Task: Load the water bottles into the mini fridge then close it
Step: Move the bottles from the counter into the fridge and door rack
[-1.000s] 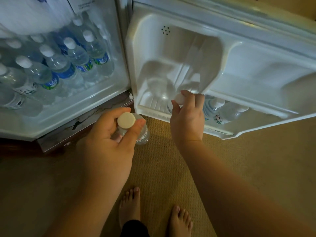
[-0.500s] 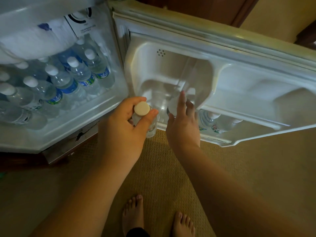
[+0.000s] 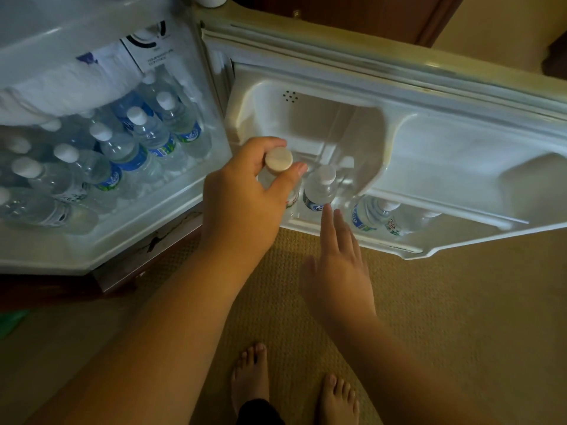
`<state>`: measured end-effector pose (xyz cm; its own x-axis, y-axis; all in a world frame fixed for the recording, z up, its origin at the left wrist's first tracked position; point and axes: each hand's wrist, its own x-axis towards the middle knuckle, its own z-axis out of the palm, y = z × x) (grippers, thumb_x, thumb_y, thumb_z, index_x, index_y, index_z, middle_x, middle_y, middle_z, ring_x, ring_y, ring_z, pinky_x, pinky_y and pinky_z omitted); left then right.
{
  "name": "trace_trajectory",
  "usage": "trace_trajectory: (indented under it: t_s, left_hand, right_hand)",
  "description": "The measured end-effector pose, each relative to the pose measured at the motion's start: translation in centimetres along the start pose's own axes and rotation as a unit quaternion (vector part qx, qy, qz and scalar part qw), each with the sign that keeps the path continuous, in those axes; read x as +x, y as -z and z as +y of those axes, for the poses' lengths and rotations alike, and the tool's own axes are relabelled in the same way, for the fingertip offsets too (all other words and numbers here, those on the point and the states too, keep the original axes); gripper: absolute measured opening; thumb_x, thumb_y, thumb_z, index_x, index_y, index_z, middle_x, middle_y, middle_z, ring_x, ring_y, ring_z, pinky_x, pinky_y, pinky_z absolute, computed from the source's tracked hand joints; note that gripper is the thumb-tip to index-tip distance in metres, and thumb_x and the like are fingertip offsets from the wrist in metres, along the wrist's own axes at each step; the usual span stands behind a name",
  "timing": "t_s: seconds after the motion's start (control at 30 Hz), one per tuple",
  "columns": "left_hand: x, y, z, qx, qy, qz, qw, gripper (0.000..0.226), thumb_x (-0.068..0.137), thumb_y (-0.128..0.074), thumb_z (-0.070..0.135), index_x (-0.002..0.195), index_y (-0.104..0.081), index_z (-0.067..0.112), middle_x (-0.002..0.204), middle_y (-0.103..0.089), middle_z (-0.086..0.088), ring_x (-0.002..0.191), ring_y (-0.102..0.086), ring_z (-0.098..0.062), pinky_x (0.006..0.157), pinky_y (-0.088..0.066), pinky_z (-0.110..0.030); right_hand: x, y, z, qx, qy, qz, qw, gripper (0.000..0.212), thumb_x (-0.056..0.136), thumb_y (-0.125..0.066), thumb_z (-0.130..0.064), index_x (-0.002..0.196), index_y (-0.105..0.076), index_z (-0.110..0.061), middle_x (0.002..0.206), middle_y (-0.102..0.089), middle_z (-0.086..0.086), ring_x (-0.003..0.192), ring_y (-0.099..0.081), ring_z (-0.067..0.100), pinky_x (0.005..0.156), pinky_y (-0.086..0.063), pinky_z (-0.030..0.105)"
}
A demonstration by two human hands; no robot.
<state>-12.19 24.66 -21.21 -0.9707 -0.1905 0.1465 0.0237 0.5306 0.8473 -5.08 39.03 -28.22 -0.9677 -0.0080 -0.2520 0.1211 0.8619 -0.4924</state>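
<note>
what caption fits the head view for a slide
Left hand lowers a water bottle into the open fridge door shelf beside another bottle; right hand open, empty.

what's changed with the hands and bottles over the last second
The right hand let go of the bottle it stood in the door shelf and drew back, open. The left hand carried its bottle up to that shelf. The door stayed open.

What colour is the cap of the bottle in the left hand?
Pale cream cap, on the clear plastic bottle gripped by the left hand; head view.
</note>
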Motion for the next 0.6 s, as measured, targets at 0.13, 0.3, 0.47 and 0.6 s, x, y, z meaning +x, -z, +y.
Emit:
trace_trajectory:
  t_s: [0.13, 0.3, 0.47, 0.6]
  left_hand:
    - [1.3, -1.5, -1.0, 0.011, 0.015, -0.010, 1.000, 0.037, 0.088, -0.078, 0.043, 0.119, -0.070, 0.022, 0.104, -0.075, 0.010, 0.097, -0.070, -0.005, 0.082, -0.060, -0.030]
    - [2.5, -3.4, -2.9, 0.055, 0.004, -0.057, 0.997, 0.035, 0.091, -0.075, 0.041, 0.120, -0.068, 0.022, 0.106, -0.073, 0.002, 0.092, -0.068, -0.017, 0.078, -0.059, -0.033]
    - [2.8, -5.4, -4.0, 0.059, 0.058, -0.114, 0.990, 0.017, 0.094, -0.072, 0.037, 0.107, -0.065, 0.028, 0.102, -0.064, 0.010, 0.092, -0.063, -0.013, 0.078, -0.056, -0.028]
    - [2.5, -6.6, -3.6, 0.091, 0.050, -0.099, 0.990, 0.026, 0.094, -0.072, 0.033, 0.116, -0.067, 0.020, 0.099, -0.071, 0.001, 0.085, -0.063, -0.015, 0.069, -0.051, -0.024]
  right_hand:
    - [-0.6, 0.0, 0.1, -0.035, 0.000, 0.002, 0.999, 0.081, 0.102, -0.048, -0.028, 0.161, 0.007, -0.029, 0.171, 0.006, 0.000, 0.156, 0.010, 0.018, 0.127, 0.000, 0.044]
    - [-1.1, 1.1, -0.1, -0.031, 0.047, 0.074, 0.996, 0.068, 0.097, -0.058, -0.020, 0.158, -0.029, -0.018, 0.166, -0.025, 0.009, 0.154, -0.019, 0.028, 0.120, -0.029, 0.052]
    - [-1.4, 7.1, -1.8, 0.024, 0.193, 0.247, 0.949, 0.043, 0.086, -0.067, -0.002, 0.129, -0.066, -0.005, 0.133, -0.060, 0.016, 0.121, -0.055, 0.030, 0.100, -0.046, 0.040]
    - [1.8, 13.6, -2.6, -0.005, 0.240, 0.323, 0.915, 0.042, 0.087, -0.067, -0.002, 0.128, -0.063, -0.001, 0.138, -0.054, 0.022, 0.131, -0.049, 0.033, 0.105, -0.042, 0.051]
